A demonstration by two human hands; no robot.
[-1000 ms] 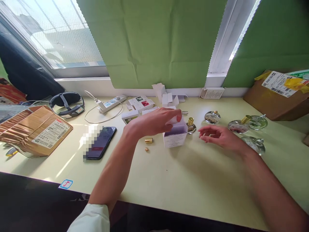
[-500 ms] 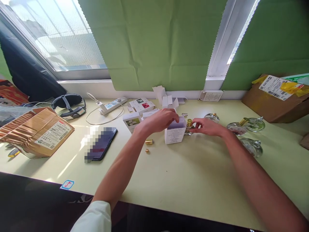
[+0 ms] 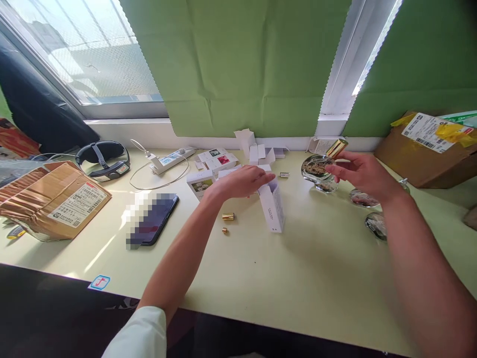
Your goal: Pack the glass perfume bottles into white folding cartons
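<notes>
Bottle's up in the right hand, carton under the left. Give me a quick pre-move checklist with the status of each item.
1. Right hand grips the gold-capped bottle: ok.
2. Bottle lifted off the table: ok.
3. Gold cap on the bottle: ok.
4. Left hand on the white carton: ok.
5. Carton mouth open toward the bottle: cannot tell.
6. Loose gold caps apart from the carton: ok.

No wording can be read. The shipping label [image 3: 79, 202] on the brown parcel [image 3: 44, 196] at nine o'clock shows only a barcode and blurred print, as does the label [image 3: 423, 130] on the cardboard box [image 3: 425, 159] at two o'clock; the blue-edged sticker [image 3: 99, 282] on the tabletop [image 3: 298, 278] bears an unclear red mark.
</notes>
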